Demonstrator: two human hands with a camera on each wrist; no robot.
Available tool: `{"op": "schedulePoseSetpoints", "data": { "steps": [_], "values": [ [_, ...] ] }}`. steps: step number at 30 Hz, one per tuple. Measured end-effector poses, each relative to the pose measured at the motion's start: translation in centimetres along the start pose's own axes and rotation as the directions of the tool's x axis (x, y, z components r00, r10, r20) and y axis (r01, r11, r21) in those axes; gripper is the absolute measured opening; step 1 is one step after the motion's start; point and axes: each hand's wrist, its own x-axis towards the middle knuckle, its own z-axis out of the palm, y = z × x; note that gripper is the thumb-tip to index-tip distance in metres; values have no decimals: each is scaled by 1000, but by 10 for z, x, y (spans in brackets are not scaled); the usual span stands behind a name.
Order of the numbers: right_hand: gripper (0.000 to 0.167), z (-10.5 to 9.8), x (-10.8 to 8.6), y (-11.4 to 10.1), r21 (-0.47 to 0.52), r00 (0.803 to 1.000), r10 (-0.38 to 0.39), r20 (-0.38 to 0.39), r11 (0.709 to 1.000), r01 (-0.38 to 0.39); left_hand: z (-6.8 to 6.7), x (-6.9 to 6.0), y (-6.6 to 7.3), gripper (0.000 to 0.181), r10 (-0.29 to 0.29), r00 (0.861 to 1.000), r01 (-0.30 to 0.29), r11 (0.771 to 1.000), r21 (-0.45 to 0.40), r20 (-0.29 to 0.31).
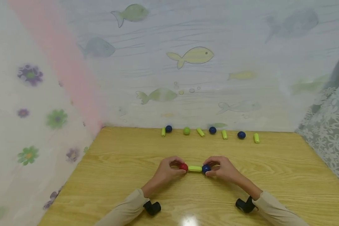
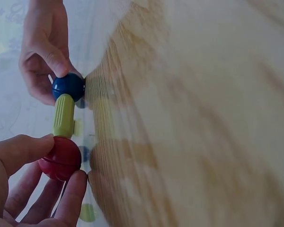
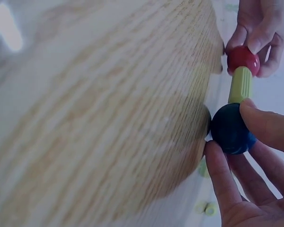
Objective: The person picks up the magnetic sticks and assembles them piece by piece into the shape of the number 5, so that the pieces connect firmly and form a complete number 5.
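Note:
Over the middle of the table, a red ball [image 1: 184, 167] and a dark blue ball [image 1: 206, 169] sit at opposite ends of a ribbed yellow-green rod [image 1: 195, 169]. My left hand [image 1: 169, 169] pinches the red ball between thumb and fingers. On the other side, the blue ball is held the same way by my right hand [image 1: 223, 169]. Both wrist views show the rod meeting the red ball [image 2: 60, 158] and the blue ball [image 3: 231, 128]. Whether the rod goes into holes in the balls is hidden.
Along the table's back edge lies a loose row: blue balls [image 1: 212, 130], a green ball [image 1: 186, 131] and several yellow-green rods [image 1: 224, 134]. Behind the wooden table [image 1: 115, 157] hangs a fish-patterned curtain [image 1: 158, 62]. Each wrist carries a black camera mount [image 1: 152, 208].

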Motion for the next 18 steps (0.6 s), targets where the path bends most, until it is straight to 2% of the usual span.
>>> {"op": "schedulePoseSetpoints", "data": {
  "steps": [7,12,18],
  "values": [
    [29,2,2,-3,5,1000,-3,2,1000,3,-9,5,-27,26,-8,1000,9,999,42,-11],
    [29,2,3,-3,-16,1000,-6,6,1000,6,-21,8,-31,28,-15,999,16,1000,23,-32],
    [29,0,4,-3,-72,1000,-4,20,997,6,-41,21,-34,25,-41,995,43,999,13,-92]
  ]
}}
